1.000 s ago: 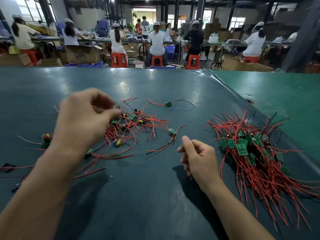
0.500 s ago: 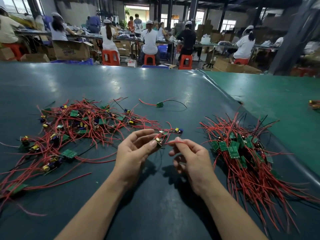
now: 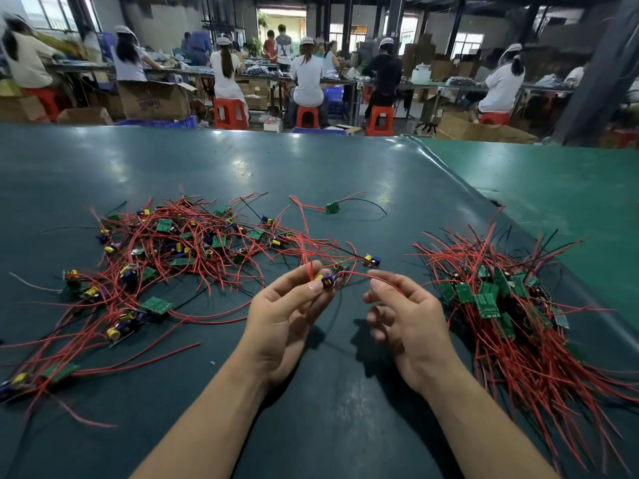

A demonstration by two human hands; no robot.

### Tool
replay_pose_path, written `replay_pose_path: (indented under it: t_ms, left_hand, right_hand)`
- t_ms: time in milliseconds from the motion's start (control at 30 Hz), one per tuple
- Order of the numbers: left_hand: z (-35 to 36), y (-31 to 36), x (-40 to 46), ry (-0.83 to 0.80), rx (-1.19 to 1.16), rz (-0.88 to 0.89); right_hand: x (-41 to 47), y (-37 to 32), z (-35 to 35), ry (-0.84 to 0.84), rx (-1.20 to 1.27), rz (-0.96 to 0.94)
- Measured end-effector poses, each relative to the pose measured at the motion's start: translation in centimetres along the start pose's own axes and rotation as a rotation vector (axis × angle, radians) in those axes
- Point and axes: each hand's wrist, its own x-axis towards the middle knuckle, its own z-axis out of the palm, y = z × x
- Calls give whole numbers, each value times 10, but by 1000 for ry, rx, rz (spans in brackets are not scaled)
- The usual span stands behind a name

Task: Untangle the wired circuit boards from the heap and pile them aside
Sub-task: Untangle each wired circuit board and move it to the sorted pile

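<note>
A tangled heap (image 3: 179,250) of small green circuit boards with red and black wires spreads over the left half of the dark green table (image 3: 345,392). On the right lies the sorted pile (image 3: 501,305), its boards bunched together and its wires trailing toward me. My left hand (image 3: 287,312) pinches one small board (image 3: 326,281) with a blue and yellow part between thumb and fingertips, just above the table's middle. Its red wire (image 3: 356,274) runs across to my right hand (image 3: 404,312), which pinches it between thumb and forefinger.
A single board (image 3: 332,208) with red and black wires lies apart, beyond the heap. Another loose board (image 3: 371,260) sits just past my hands. A lighter green mat (image 3: 553,188) covers the table's right side. Several workers sit on red stools at benches behind.
One second ago my left hand reached into the heap while the right rested curled. Both hands now hold one board and its wire between them, and have drawn slightly apart.
</note>
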Motion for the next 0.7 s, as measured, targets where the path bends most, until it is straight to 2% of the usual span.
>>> replay_pose_path:
  t_ms: [167, 333, 533, 700]
  left_hand:
    - [2, 3, -4, -40, -32, -6]
    - [2, -2, -4, -37, 203, 53]
    - [-1, -10, -5, -133, 381, 129]
    - [2, -10, -7, -131, 285, 122]
  right_hand:
    - [-1, -3, -3, -86, 154, 81]
    - [-9, 4, 6, -228, -17, 11]
    - [-7, 4, 6, -58, -78, -30]
    - [-8, 4, 7, -39, -13, -102]
